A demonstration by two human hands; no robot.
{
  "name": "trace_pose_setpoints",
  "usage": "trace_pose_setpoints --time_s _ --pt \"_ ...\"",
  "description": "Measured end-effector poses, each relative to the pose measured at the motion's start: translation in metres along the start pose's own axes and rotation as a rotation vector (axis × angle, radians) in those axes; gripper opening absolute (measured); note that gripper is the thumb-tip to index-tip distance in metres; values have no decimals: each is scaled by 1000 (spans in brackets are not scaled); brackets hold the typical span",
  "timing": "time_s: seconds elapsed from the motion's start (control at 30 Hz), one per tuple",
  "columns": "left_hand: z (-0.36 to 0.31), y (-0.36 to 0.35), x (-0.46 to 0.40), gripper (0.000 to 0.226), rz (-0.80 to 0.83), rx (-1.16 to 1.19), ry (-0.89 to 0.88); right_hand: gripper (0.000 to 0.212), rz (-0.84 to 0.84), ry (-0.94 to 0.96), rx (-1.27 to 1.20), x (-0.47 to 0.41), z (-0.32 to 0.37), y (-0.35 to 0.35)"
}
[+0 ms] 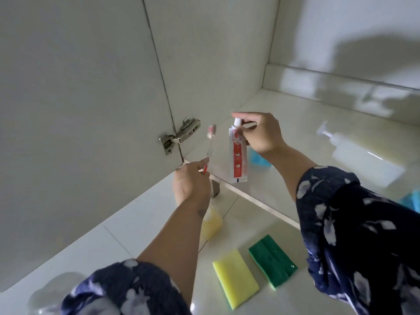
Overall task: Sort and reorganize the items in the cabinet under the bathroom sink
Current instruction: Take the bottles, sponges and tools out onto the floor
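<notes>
My left hand grips the lower end of a red and clear toothbrush, bristles up, near the cabinet's left front corner. My right hand pinches a red and white toothpaste tube by its white cap, so the tube hangs down above the cabinet floor. A white pump bottle lies on its side on the cabinet floor to the right. A blue item sits behind the tube, partly hidden by my right wrist.
On the tiled floor in front lie a yellow sponge and a green sponge. A yellow bottle stands under my left forearm. The open cabinet door with its metal hinge is at left. Something blue shows at the right edge.
</notes>
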State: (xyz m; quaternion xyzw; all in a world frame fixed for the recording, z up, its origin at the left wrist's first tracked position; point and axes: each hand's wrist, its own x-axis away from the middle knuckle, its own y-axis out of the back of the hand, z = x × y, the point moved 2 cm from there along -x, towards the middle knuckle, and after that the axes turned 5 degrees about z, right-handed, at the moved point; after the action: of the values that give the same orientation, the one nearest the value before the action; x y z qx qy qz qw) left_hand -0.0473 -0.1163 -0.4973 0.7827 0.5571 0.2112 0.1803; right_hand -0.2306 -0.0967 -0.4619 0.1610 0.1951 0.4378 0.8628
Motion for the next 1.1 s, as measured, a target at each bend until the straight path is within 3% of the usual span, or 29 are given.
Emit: trace_pose_setpoints --time_s 0.23,0.57,0.8,1.1 --pt "78 28 90 43 -19 -61 80 36 173 -114 71 112 9 -55" --pt "209 13 189 41 40 -121 331 31 376 -356 198 258 -85 -140" --pt "259 7 196 35 67 -146 384 35 431 -342 246 288 -115 -186" --pt "258 10 189 30 92 -147 366 42 478 -335 270 288 -112 -193"
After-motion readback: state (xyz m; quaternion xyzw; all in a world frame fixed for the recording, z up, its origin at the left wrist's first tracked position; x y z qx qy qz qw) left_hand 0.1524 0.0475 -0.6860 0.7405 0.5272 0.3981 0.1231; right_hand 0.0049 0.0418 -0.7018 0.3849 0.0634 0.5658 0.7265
